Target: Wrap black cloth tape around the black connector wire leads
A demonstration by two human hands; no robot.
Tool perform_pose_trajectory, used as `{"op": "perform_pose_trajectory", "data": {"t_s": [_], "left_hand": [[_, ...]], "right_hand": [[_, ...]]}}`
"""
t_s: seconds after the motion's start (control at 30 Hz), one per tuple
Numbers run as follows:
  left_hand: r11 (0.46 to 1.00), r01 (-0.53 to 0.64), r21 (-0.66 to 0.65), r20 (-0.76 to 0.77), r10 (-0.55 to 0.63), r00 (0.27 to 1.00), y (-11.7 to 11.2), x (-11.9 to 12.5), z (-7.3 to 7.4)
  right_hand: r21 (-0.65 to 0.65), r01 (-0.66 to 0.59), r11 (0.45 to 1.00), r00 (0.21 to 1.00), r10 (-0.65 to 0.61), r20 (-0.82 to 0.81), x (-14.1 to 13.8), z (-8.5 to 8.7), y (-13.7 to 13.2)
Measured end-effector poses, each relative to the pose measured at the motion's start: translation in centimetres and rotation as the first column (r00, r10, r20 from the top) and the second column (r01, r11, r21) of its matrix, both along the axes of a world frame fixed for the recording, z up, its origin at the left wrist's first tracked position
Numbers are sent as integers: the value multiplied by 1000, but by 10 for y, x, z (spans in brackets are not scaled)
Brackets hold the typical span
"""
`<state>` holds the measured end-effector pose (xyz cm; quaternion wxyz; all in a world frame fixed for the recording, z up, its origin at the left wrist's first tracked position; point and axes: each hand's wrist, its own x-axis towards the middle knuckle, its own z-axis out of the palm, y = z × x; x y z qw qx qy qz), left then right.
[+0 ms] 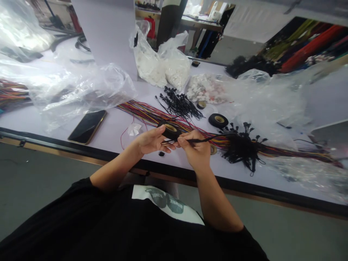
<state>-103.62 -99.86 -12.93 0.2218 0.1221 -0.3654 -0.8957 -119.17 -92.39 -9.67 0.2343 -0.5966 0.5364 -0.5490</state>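
Above the near edge of the pale lilac table (35, 121), the left hand (149, 141) closes its fingers round a roll of black cloth tape with a tan core (170, 130), which hides the fingertips behind it. The right hand (195, 150) pinches a thin black wire lead (206, 139) against that roll; where the tape end sits is hard to make out. The lead runs right into a tangled heap of black leads with small connectors (241, 148), lying on a long bundle of multicoloured wires (146, 113). A glossy dark smartphone (87, 126) lies left. Crinkled clear plastic bags (81, 87) blur whatever they hold. Upside-down shirt lettering seems to read "BROWNIE".
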Motion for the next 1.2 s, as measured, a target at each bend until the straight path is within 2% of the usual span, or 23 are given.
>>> {"op": "perform_pose_trajectory", "data": {"t_s": [0.07,0.1,0.17,0.2,0.23,0.3,0.37,0.4,0.43,0.5,0.6,0.63,0.7,0.8,0.87,0.9,0.97,1.03,1.07,1.1,1.17,1.2], "left_hand": [[1000,10,-28,24,-9,1000,3,-2,-2],[999,-24,-49,35,26,999,5,-3,-3],[979,-164,-119,39,170,985,12,-7,-3],[950,-254,-179,35,264,964,16,-8,-3],[901,-345,-264,30,365,931,21,-9,-3],[738,-454,-499,13,530,848,30,-7,-3],[554,-413,-723,-19,581,814,37,-3,-2],[485,-357,-798,-27,563,826,39,-1,-2],[444,-298,-845,-20,531,847,40,1,-1],[425,-238,-873,21,521,853,39,1,-1],[452,-274,-849,109,658,745,34,-5,-1],[453,-279,-847,135,690,711,33,-8,-1],[434,-243,-867,160,706,690,31,-12,1],[330,-189,-925,128,738,663,29,-13,4],[259,-170,-951,98,772,628,29,-12,5],[240,-164,-957,91,783,615,30,-11,6],[241,-178,-954,89,795,600,33,-12,6],[299,-247,-922,97,794,600,37,-14,6],[360,-309,-880,107,785,610,38,-15,5],[443,-384,-810,120,767,630,38,-15,3],[647,-505,-571,162,692,704,36,-14,0],[749,-509,-425,183,622,762,34,-13,-2]], "right_hand": [[-5,-4,1000,1000,4,6,0,-1,0],[3,2,1000,1000,-2,15,-1,-2,0],[54,37,998,998,-39,47,-2,-5,-2],[91,61,994,995,-68,69,-2,-7,-3],[128,87,988,991,-99,94,-3,-8,-4],[183,128,975,981,-151,121,-4,-10,-5],[187,153,970,981,-172,88,-5,-9,-5],[173,159,972,984,-171,54,-6,-7,-5],[152,158,976,986,-163,20,-6,-5,-4],[117,115,986,993,-113,-27,-6,0,-2],[29,23,999,997,-20,-77,-5,3,-2],[-11,17,1000,995,-18,-95,-5,2,-2],[-71,57,996,993,-63,-96,-4,-3,-3],[-40,135,990,991,-135,-11,-1,-11,-4],[51,133,990,990,-135,35,1,-14,-2],[109,116,987,991,-122,48,3,-14,0],[223,72,972,994,-89,65,5,-12,3],[267,60,962,995,-77,57,6,-10,6],[256,80,963,995,-91,33,5,-9,7],[230,115,966,993,-117,-5,4,-8,8],[156,190,969,980,-177,-93,2,-8,8],[121,207,971,973,-192,-127,0,-8,8]]}}
